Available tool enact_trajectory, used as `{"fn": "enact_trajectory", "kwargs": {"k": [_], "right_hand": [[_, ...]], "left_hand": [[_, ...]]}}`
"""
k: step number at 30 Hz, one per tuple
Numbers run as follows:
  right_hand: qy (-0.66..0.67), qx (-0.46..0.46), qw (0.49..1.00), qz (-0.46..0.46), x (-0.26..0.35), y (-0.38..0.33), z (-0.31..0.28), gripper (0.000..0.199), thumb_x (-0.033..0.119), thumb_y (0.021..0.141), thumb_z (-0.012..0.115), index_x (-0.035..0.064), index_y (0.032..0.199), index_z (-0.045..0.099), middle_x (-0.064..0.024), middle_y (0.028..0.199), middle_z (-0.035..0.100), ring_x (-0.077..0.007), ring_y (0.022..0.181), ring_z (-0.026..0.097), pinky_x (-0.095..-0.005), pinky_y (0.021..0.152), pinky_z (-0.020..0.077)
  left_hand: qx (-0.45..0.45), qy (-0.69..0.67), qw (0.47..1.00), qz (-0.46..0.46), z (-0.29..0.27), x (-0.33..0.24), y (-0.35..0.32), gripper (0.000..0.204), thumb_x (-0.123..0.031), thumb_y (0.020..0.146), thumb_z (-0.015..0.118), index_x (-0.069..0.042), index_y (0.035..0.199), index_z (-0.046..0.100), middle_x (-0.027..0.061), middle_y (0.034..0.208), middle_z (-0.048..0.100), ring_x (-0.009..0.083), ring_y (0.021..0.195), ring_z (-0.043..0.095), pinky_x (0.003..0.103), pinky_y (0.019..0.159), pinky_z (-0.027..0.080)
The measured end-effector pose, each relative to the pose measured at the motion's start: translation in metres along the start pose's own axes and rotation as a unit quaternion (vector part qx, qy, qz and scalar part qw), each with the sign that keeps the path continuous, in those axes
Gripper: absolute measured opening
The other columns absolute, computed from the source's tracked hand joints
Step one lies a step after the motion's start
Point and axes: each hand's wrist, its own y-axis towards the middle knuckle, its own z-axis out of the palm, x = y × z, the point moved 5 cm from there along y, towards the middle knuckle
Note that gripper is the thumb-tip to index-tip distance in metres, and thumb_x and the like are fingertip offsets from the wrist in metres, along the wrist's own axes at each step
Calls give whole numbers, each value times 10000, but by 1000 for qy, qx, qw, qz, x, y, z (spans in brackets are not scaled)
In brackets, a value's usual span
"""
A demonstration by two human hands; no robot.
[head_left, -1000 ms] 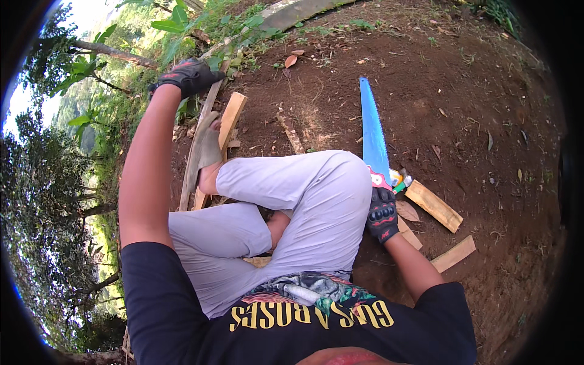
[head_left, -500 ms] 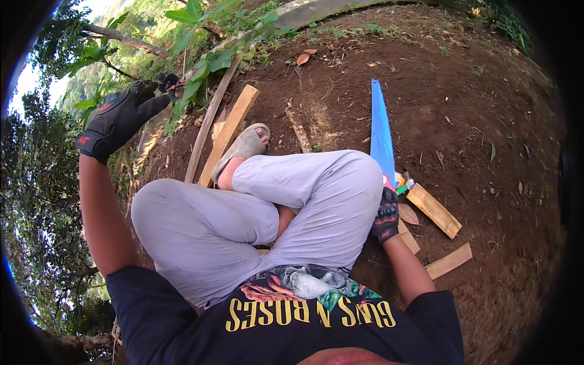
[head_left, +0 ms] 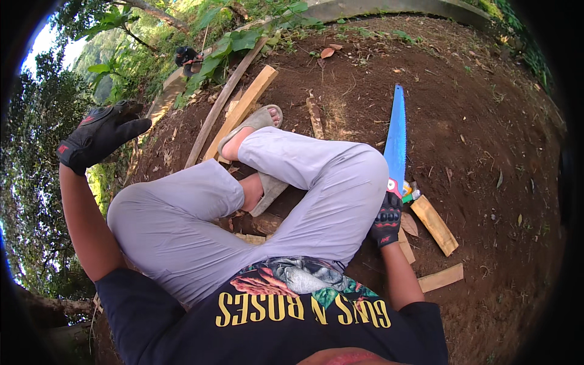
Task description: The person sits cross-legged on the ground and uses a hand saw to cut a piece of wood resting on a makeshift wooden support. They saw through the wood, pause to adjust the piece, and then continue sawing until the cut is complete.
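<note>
My right hand (head_left: 385, 220), in a black glove with knuckle guards, grips the red handle of a handsaw (head_left: 396, 137) beside my right knee. The saw's blue blade points away from me, its toothed edge to the right. On the left, my gloved left hand (head_left: 100, 135) is raised in the air, thumb apart from the curled fingers, with nothing visible in it. Just right of the saw handle lie small yellow, white and green items (head_left: 410, 192) that I cannot make out. A short wood block (head_left: 434, 225) rests near them.
Past my sandalled feet lie a squared timber (head_left: 243, 109) and a longer, thinner board (head_left: 224, 100). Wood offcuts (head_left: 440, 278) lie at my right side. Brown soil (head_left: 474, 140) spreads ahead, with a low concrete edge (head_left: 395, 7) behind. Leafy plants (head_left: 234, 45) grow at far left.
My left hand has moved down and a little left. My left knee has swung outward, uncovering a second sandalled foot. My right hand keeps its grip on the handsaw.
</note>
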Motion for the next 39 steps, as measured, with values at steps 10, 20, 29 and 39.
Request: {"fn": "enact_trajectory", "kwargs": {"k": [10,20,29,39], "right_hand": [[10,-30,999,-39,8,-2,2,589,303,912,666,0,1415,628,-228,1411,615,-435,1289,563,-580,1116,417],[-24,-21,999,-27,14,3,-7,556,318,916,657,4,1375,659,-207,1387,642,-424,1288,569,-575,1108,411],[-57,-85,995,22,-46,-15,34,549,288,950,626,7,1421,620,-201,1442,603,-407,1354,530,-535,1166,394],[-186,9,982,-36,22,13,-11,432,209,843,677,178,1269,740,-125,1099,634,-355,1094,602,-527,947,482]], "left_hand": [[12,1,1000,5,-11,-15,-51,729,-550,984,704,-3,1455,604,214,1278,740,329,1128,748,406,963,583],[-48,-25,998,26,20,41,-71,717,-561,977,705,-56,1476,598,195,1284,741,335,1139,741,423,974,582],[-46,-28,993,101,53,82,30,779,-651,981,627,-51,1475,596,201,1302,733,362,1175,716,436,1019,566],[13,-12,995,103,128,70,139,732,-629,978,608,-34,1404,634,253,1267,720,417,1188,683,488,1021,546]]}}
